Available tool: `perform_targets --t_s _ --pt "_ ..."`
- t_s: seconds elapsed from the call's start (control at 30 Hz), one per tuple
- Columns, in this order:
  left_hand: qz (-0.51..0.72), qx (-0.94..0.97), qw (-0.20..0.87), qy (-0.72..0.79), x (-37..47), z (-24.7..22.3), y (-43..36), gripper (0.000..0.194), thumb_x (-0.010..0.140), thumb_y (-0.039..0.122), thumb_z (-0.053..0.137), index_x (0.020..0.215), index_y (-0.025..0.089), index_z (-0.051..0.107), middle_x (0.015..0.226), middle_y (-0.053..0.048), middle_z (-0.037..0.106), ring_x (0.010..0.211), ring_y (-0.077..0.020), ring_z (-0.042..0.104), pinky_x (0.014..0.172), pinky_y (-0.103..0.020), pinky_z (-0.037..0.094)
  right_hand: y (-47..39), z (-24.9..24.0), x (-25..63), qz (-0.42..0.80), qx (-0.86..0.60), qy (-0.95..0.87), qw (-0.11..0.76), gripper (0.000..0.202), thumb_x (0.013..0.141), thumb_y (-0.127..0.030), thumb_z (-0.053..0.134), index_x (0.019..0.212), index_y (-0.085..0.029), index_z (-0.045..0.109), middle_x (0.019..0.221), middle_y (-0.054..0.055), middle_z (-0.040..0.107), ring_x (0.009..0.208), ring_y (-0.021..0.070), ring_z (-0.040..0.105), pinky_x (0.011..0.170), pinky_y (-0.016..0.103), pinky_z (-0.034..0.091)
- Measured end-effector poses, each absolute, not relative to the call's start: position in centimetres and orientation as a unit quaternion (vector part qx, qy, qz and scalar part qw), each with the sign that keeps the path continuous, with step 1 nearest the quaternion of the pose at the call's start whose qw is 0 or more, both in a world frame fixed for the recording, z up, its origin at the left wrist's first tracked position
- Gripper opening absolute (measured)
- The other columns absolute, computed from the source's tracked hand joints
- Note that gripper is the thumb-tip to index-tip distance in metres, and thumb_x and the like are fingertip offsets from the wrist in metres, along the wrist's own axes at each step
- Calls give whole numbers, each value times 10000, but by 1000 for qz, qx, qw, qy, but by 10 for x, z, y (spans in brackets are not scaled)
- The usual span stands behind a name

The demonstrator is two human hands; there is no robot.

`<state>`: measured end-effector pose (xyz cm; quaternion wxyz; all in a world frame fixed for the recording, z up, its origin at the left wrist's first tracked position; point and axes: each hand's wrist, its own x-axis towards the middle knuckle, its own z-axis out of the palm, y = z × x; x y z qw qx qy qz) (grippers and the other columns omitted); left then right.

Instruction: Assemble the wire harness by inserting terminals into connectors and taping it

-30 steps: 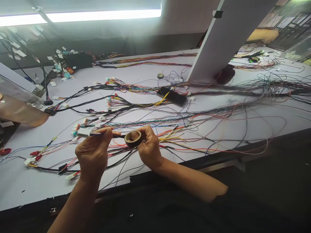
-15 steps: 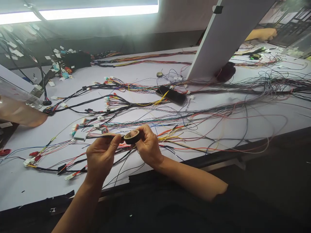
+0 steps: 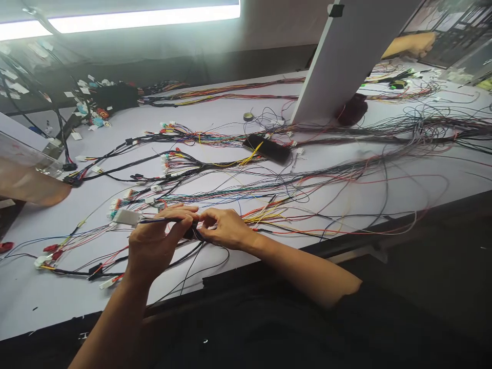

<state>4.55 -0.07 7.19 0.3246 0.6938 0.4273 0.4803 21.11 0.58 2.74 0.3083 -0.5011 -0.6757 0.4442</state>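
My left hand (image 3: 154, 246) is closed round a few dark wires (image 3: 159, 220), pinching them between thumb and fingers. A white connector (image 3: 126, 218) at the wires' end sticks out to the left of this hand. Close by on the right, my right hand (image 3: 226, 229) is closed on a roll of black tape (image 3: 189, 233), which sits against the wires. Much of the roll is hidden behind the fingers. Below both hands, a black-wrapped wire bundle (image 3: 188, 254) lies on the white table (image 3: 126, 307).
Several wire harnesses (image 3: 215, 165) with connectors spread over the table. A dark phone-like slab (image 3: 271, 149) and a second tape roll (image 3: 248, 117) lie further back. A slanted white post (image 3: 342, 66) rises on the right. Another person's hand (image 3: 421, 45) is at the far right.
The tape roll has gone from raised and plainly seen to tucked low behind my fingers, against the wires. My right hand has moved left, close to my left hand. The view has shifted slightly.
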Motion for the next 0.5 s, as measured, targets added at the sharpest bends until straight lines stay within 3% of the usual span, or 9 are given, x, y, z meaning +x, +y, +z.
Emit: perform_targets --t_s 0.13,0.23,0.37,0.5 --pt "487 654 326 478 44 72 1 53 771 265 725 791 216 729 782 -37 732 846 -232 696 930 -450 530 6 31 219 340 -452 -741 361 193 819 -267 668 1005 -221 644 867 -22 715 824 141 650 822 293 415" --pt "536 589 339 501 47 73 3 103 742 269 755 802 194 718 732 -24 721 720 -192 686 787 -375 574 0 38 225 236 -391 -767 451 191 900 -248 551 1075 -208 614 1012 30 699 981 154 622 900 316 411" --pt "553 542 361 521 49 70 7 184 708 326 785 805 185 719 747 -21 715 643 -149 654 663 -290 560 -7 42 219 108 -343 -829 429 282 906 -234 536 1180 -281 581 1226 29 613 1164 177 522 972 354 387" --pt "552 532 378 519 52 65 6 178 710 336 784 794 193 718 742 -14 701 647 -134 637 657 -270 542 -7 39 204 88 -393 -800 444 167 938 -235 504 1046 -280 624 1156 29 627 1125 173 543 971 356 385"
